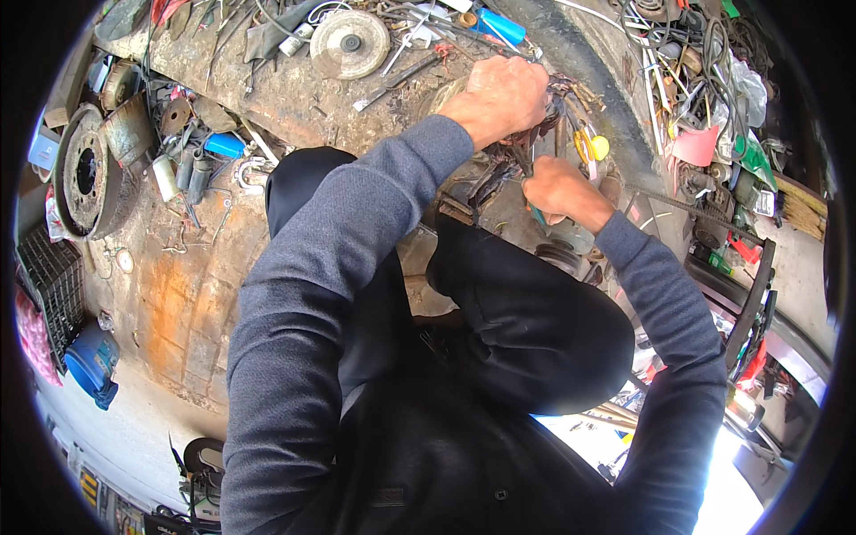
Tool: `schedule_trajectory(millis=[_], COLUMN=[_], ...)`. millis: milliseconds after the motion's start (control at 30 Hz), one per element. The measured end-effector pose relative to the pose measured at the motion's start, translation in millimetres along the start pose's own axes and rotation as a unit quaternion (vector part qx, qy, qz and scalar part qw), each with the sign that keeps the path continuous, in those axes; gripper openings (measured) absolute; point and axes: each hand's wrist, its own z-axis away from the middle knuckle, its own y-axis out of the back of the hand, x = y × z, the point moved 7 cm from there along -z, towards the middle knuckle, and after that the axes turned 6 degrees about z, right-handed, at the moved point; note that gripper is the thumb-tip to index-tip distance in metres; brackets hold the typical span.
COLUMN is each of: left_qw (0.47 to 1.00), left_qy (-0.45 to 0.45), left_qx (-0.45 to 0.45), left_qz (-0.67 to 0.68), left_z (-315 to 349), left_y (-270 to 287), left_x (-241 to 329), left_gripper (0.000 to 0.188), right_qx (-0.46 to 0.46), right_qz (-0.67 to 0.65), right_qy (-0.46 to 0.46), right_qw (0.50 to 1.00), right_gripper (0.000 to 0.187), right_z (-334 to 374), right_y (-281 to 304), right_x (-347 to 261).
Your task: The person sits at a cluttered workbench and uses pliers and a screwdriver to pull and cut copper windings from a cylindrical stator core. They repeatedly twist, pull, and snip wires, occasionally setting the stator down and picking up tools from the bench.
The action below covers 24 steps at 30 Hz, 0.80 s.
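Strands (535,135), dark brown, lie between both hands (506,96) (563,192).

Underside of left hand (506,89) hidden. Teal handle (538,215) in right hand (563,189) mostly covered. Pink cloth (36,339) cut off by rim.

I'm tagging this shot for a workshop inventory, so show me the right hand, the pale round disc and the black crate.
Right hand (560,190): head view, on the back of the hand.
Pale round disc (350,44): head view, on its central hub.
Black crate (51,292): head view, on its lattice side.
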Motion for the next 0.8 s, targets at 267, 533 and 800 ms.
schedule_trajectory(millis=[267, 533, 800], left_qw=[1.0, 1.0, 1.0], left_qy=[0.002, 0.001, 0.003], left_qx=[0.007, 0.019, -0.016], left_qz=[-0.014, -0.024, -0.027], left_z=[-1.8, -2.9, 2.8], left_y=[0.7, -4.0, -13.0], left_x=[2.0, -0.5, -2.0], left_gripper=[0.026, 0.039, 0.043], right_qx=[-0.029, 0.042, 0.121], right_qz=[0.13, 0.043, -0.065], right_qy=[0.104, 0.041, -0.043], right_qw=[0.986, 0.997, 0.99], right_gripper=[0.023, 0.032, 0.035], right_z=[-6.2, -6.1, 12.7], right_y=[-10.9, -9.3, -34.3], right_x=[1.2, -5.4, -15.4])
